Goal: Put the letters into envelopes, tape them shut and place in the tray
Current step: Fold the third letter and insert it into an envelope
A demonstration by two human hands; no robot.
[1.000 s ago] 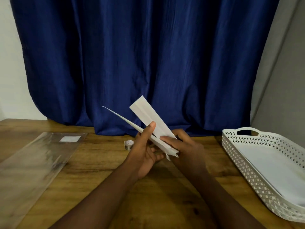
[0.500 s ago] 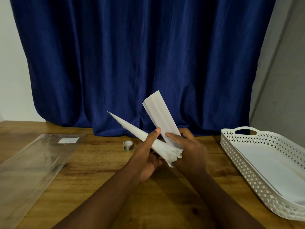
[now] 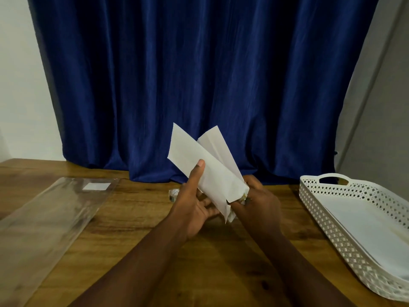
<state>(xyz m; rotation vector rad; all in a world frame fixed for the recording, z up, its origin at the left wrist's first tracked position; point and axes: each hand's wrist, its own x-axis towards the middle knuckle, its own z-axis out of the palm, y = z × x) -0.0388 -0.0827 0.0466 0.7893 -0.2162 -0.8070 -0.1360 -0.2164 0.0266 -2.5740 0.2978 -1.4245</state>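
The wooden bench [image 3: 137, 218] is carrying everything here, and going from the largest thing down: one clear plastic sleeve with a small white label [image 3: 48, 218] is lying flat at the left, one white perforated plastic tray [image 3: 314, 209] is sitting at the right with white paper already lying in it, though how many pieces I cannot tell. Between them, two white paper pieces are being held up above the bench.

What is changing: the long white paper envelope [image 3: 194, 165], which was showing almost edge-on half a second ago, is now turning its broad face toward the camera and swinging up across the folded white letter [image 3: 219, 147], so the two are overlapping instead of splaying apart. I judge the letter is being fed into the envelope's lower end, so insertion is under way and taping has not begun.

The left hand [image 3: 194, 209] is gripping the envelope, thumb pressing along its front and fingers curling behind. The right hand [image 3: 256, 200] is curling round the bunched lower ends of the papers, seemingly guiding the letter.

Smallest, one small roll of tape [image 3: 173, 193] is peeking out on the bench behind the left hand, mostly hidden.
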